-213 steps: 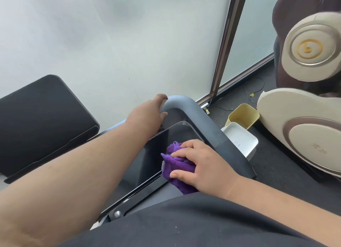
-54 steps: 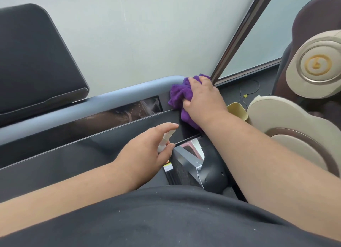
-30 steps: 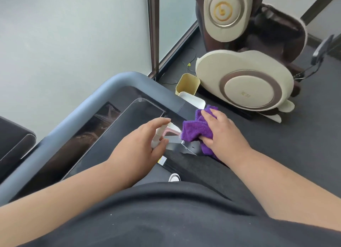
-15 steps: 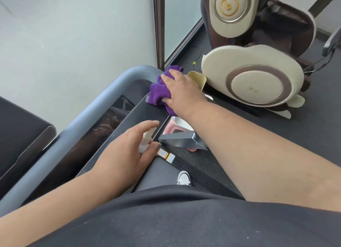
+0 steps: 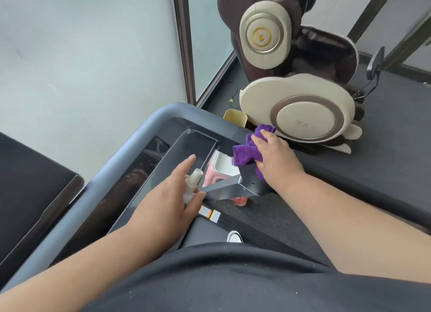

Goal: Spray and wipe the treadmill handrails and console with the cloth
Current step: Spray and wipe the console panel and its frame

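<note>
My right hand (image 5: 275, 157) presses a purple cloth (image 5: 245, 152) onto the dark right handrail (image 5: 250, 183) of the treadmill, fingers curled over the cloth. My left hand (image 5: 172, 197) grips a small white spray bottle (image 5: 192, 181) over the console, index finger stretched out above the nozzle. The dark glossy console panel (image 5: 168, 169) runs diagonally from lower left to the grey rounded front bar (image 5: 149, 122).
A cream and brown massage chair (image 5: 296, 101) stands on the dark floor to the right. A yellow bin (image 5: 234, 117) and a pink and white container (image 5: 221, 169) sit below the handrail. Frosted glass walls stand ahead, and a black padded panel (image 5: 28, 185) lies at left.
My right hand has slid the purple cloth from the console's far corner back down along the right handrail toward me. My left hand keeps the spray bottle in about the same place.
</note>
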The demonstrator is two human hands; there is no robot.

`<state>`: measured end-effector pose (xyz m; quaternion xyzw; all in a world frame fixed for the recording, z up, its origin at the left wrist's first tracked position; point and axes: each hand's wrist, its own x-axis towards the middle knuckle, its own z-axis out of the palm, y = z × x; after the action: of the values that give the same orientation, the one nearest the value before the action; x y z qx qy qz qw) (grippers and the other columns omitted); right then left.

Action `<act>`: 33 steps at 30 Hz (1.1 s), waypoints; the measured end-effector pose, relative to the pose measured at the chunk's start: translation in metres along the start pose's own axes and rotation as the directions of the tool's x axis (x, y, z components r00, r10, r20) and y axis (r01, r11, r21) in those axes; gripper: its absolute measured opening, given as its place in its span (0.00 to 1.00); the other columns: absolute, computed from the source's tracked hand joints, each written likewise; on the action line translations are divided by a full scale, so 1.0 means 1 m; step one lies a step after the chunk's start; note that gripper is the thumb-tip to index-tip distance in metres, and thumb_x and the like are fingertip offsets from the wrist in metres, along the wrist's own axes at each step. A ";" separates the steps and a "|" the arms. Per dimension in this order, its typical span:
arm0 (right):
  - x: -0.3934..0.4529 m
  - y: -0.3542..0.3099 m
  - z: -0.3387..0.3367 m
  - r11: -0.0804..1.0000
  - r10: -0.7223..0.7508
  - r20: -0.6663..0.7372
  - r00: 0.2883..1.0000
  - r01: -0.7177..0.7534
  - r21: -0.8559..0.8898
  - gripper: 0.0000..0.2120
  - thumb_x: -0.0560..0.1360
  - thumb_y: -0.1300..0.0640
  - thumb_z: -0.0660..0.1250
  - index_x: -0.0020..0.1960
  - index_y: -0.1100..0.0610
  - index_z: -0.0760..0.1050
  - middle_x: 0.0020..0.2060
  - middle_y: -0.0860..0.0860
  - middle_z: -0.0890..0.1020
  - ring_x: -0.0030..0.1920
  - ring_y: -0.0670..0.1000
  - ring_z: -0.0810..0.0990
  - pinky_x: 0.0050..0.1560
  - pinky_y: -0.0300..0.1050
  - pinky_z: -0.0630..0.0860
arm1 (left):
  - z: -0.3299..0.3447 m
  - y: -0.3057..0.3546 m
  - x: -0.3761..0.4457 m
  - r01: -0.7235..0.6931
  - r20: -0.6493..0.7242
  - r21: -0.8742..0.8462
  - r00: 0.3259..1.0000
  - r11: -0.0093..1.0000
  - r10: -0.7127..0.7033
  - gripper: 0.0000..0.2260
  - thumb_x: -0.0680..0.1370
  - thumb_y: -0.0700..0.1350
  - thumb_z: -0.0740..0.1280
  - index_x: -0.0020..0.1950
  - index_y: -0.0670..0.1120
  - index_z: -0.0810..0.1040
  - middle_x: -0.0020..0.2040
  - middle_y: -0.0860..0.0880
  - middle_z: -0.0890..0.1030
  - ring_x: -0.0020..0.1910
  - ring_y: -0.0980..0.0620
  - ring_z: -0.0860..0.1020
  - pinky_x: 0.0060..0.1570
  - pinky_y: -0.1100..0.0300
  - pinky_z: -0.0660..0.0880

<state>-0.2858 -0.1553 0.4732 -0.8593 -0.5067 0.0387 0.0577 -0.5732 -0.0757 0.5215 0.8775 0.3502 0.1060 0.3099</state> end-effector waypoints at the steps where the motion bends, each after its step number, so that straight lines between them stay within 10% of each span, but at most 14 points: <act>1: -0.005 0.002 -0.004 0.999 0.025 0.015 1.000 -0.026 0.037 0.29 0.76 0.54 0.70 0.75 0.51 0.66 0.73 0.54 0.67 0.68 0.60 0.69 0.68 0.56 0.68 | -0.003 0.002 0.000 -0.037 0.002 0.024 0.999 0.999 0.037 0.27 0.78 0.59 0.62 0.74 0.66 0.55 0.57 0.66 0.75 0.56 0.58 0.75 0.48 0.59 0.70; 6: -0.039 -0.027 -0.039 0.839 0.151 -0.046 0.987 -0.104 0.534 0.25 0.76 0.56 0.69 0.73 0.54 0.70 0.70 0.52 0.70 0.70 0.49 0.69 0.69 0.37 0.62 | -0.003 0.018 0.006 -0.057 0.000 -0.140 0.998 0.988 0.057 0.10 0.77 0.57 0.66 0.54 0.67 0.67 0.45 0.66 0.78 0.46 0.62 0.76 0.40 0.64 0.69; 11: -0.089 -0.069 -0.066 0.700 0.195 -0.096 0.976 -0.070 0.711 0.22 0.78 0.50 0.67 0.71 0.50 0.71 0.64 0.45 0.74 0.63 0.38 0.69 0.58 0.18 0.57 | 0.006 0.049 0.013 0.010 0.051 -0.427 0.999 0.904 0.013 0.14 0.74 0.56 0.74 0.53 0.67 0.71 0.51 0.72 0.78 0.49 0.70 0.77 0.41 0.73 0.70; 20: -0.170 -0.019 -0.074 0.601 0.363 -0.051 0.931 -0.191 0.776 0.18 0.81 0.47 0.59 0.70 0.45 0.70 0.64 0.45 0.74 0.63 0.44 0.73 0.65 0.42 0.68 | 0.042 0.119 -0.003 -0.132 0.057 -0.330 0.986 0.935 0.160 0.12 0.71 0.66 0.65 0.52 0.71 0.69 0.48 0.68 0.78 0.47 0.66 0.77 0.40 0.64 0.71; 28: -0.260 0.100 -0.078 0.563 0.510 -0.113 0.852 -0.232 0.793 0.15 0.81 0.45 0.57 0.66 0.43 0.73 0.58 0.39 0.73 0.53 0.34 0.71 0.55 0.33 0.66 | 0.129 0.229 -0.027 -0.309 0.068 -0.310 0.936 0.899 0.345 0.14 0.76 0.54 0.71 0.52 0.71 0.69 0.52 0.68 0.77 0.51 0.67 0.77 0.41 0.74 0.70; 33: -0.333 0.203 -0.096 0.557 0.568 -0.142 0.811 -0.252 0.791 0.14 0.82 0.47 0.57 0.62 0.49 0.76 0.55 0.44 0.76 0.57 0.46 0.75 0.58 0.45 0.71 | 0.215 0.322 -0.056 -0.281 0.069 -0.384 0.941 0.879 0.331 0.12 0.75 0.58 0.69 0.55 0.67 0.71 0.50 0.66 0.78 0.47 0.64 0.78 0.38 0.76 0.71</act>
<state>-0.2589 -0.5499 0.5433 -0.8444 -0.2043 0.0853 0.4878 -0.3509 -0.3964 0.5537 0.8530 0.1591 0.1589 0.4710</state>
